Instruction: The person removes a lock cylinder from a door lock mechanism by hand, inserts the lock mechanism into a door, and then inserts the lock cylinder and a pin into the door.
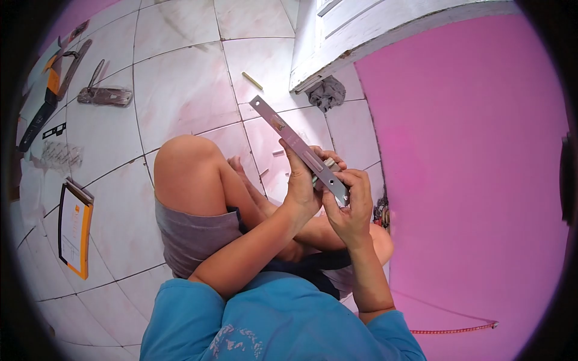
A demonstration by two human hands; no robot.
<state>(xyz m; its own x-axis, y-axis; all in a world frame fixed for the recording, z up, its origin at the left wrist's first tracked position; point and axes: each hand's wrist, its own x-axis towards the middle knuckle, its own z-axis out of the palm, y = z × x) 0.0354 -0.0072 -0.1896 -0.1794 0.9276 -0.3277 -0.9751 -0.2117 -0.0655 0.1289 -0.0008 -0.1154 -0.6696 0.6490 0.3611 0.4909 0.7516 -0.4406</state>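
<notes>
A: Where is the lock [295,144] held?
B: Up in front of the body, above the bent legs [188,162]. It is slanted, with its long faceplate turned up and its lower end nearest the right hand [354,213].

A: How is that handling best done?
B: The case should be steadied from below by one hand, so that only light force is needed from the other. The plate is best tilted to the light, with its holes left uncovered, and small parts are best worked low over the floor [174,90], where a drop is easily found.

A: And the hands?
B: The left hand [303,183] is wrapped around the lock from the side, thumb laid along the plate's edge, fingers curled beyond it. By the right, the lower end is gripped between thumb and bent fingers. Both forearms are angled forward and inward, and the wrists are brought near each other. What is touched behind the plate cannot be told.
</notes>
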